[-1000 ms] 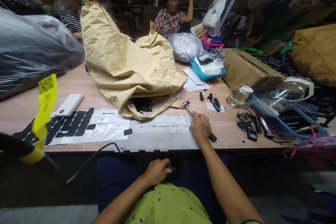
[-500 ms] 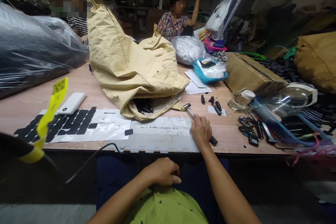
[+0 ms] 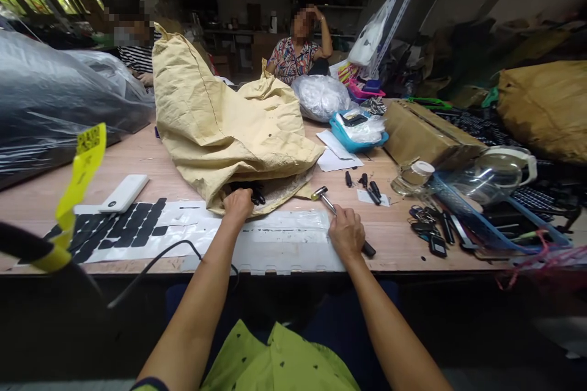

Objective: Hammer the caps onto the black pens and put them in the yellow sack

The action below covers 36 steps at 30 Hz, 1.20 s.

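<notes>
My left hand (image 3: 238,203) is at the mouth of a large cream cloth sack (image 3: 229,128), beside black pieces (image 3: 257,193) inside it. Its fingertips are hidden, so what they hold cannot be made out. My right hand (image 3: 347,233) is wrapped round a small hammer (image 3: 326,200), whose metal head points to the upper left and whose black handle end sticks out below the palm. Between my hands a pale sheet (image 3: 284,250) lies along the table edge. White backing paper with black adhesive pads (image 3: 137,223) lies to the left.
A white power bank (image 3: 125,193) with a cable lies at left, near a yellow tag (image 3: 82,174). At right are black parts (image 3: 373,192), keys, a glass jar (image 3: 410,178), a blue basket (image 3: 499,214) and a cardboard box (image 3: 426,134). Two people sit across the table.
My left hand has moved from my lap up to the sack's mouth. My right hand stays on the hammer. The person across has lowered a raised hand to their head.
</notes>
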Available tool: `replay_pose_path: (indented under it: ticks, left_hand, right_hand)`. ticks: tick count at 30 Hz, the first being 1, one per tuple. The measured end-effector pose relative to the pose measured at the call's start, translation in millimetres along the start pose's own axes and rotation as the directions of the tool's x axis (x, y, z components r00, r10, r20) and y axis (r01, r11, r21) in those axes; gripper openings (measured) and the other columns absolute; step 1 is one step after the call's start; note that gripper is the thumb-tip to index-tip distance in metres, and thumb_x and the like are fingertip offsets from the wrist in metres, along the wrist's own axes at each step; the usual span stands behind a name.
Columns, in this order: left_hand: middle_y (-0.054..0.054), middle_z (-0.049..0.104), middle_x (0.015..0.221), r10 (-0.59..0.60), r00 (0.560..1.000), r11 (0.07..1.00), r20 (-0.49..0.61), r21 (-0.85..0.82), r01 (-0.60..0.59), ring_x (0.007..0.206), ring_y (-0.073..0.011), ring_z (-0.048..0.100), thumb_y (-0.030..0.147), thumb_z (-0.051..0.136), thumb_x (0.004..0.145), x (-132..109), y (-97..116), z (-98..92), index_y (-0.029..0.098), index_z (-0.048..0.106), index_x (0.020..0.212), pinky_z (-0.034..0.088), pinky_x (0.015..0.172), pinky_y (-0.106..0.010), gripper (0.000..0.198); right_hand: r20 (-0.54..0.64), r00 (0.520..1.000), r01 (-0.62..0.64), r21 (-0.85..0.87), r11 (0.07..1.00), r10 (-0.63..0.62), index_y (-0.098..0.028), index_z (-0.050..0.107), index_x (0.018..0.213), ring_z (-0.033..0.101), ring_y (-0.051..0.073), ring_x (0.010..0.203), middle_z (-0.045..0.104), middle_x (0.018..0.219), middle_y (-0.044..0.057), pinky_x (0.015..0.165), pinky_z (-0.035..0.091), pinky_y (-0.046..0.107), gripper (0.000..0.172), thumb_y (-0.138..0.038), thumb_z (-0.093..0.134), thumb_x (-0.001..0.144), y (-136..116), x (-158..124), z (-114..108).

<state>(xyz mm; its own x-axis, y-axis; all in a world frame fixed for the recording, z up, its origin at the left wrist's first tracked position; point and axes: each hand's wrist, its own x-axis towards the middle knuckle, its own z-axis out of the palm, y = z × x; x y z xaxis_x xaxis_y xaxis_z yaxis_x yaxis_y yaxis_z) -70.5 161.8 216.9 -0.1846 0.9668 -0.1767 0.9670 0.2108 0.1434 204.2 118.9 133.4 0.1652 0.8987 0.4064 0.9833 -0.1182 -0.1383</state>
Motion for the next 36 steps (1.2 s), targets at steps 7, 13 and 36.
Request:
replay_pose_path:
  ticks: [7, 13, 36]
  left_hand:
    - [-0.003, 0.074, 0.098, 0.301, 0.914, 0.849, -0.27, -0.361, -0.386, 0.09, -0.0209, 0.068, 0.023, 0.054, 0.087, -29, -7, 8.9, 0.026, 0.067, 0.111, 0.051, 0.079, -0.029, 0.028]
    - [-0.003, 0.073, 0.099, 0.65, 0.73, 0.589, -0.211, -0.468, -0.659, 0.091, -0.0207, 0.066, 0.011, 0.046, 0.073, -65, -1, 33.6, 0.021, 0.07, 0.104, 0.049, 0.085, -0.03, 0.041]
    - [-0.003, 0.065, 0.09, 0.368, 0.91, 0.694, -0.193, -0.594, -0.407, 0.097, -0.0222, 0.059, 0.015, 0.071, 0.076, -64, 14, 74.4, 0.021, 0.074, 0.09, 0.048, 0.09, -0.035, 0.015]
  right_hand:
    - [0.022, 1.0, -0.013, 0.024, 1.0, 0.013, -0.023, 0.067, 0.12, 0.049, 0.023, 0.09, 0.06, 0.097, 0.01, 0.07, 0.034, 0.032, 0.036, -0.015, 0.048, 0.091, -2, 0, -4]
    - [0.054, 0.998, -0.022, 0.015, 1.0, 0.021, -0.023, 0.066, 0.122, 0.049, 0.023, 0.091, 0.06, 0.097, 0.009, 0.07, 0.034, 0.031, 0.037, -0.016, 0.047, 0.091, -3, 1, -8]
    - [0.123, 0.978, 0.022, 0.737, 0.675, -0.167, -0.025, 0.065, 0.131, 0.064, 0.02, 0.118, 0.07, 0.125, 0.008, 0.101, 0.053, 0.037, 0.042, -0.03, 0.043, 0.095, -24, -75, -60]
